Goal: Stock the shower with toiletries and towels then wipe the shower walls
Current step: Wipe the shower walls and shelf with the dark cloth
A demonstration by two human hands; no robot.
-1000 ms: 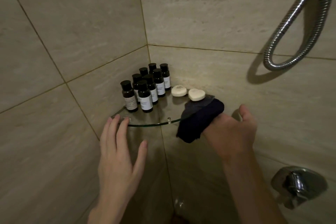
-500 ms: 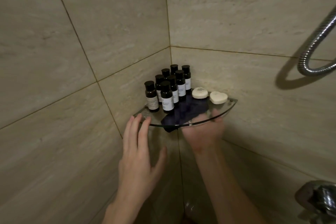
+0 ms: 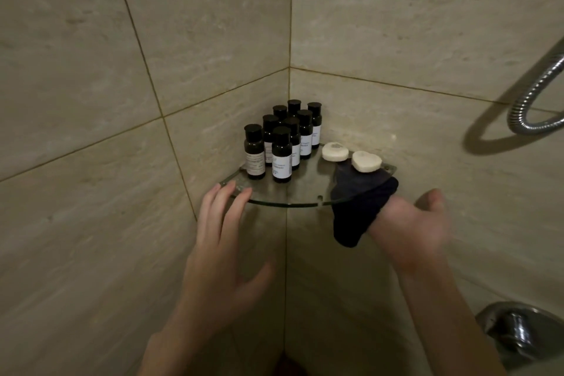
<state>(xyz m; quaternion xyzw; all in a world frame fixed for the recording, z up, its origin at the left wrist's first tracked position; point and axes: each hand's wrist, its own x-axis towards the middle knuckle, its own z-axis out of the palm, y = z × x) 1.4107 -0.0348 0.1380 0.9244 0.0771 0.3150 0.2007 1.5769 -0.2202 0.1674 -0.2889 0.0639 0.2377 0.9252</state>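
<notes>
Fingers (image 3: 219, 214) of the left hand (image 3: 213, 259) lie straight, tips touching the shelf (image 3: 299, 189) edge; those of the right hand (image 3: 409, 229) are hidden in a cloth (image 3: 360, 210) beneath it, grip unclear.

You have eight dark bottles (image 3: 281, 156), two soap bars (image 3: 335, 152), one dark cloth (image 3: 357, 210), one glass corner shelf (image 3: 283, 203).

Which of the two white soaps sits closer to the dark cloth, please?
The heart-shaped white soap, directly above the dark cloth; the round white soap lies farther left.
</notes>
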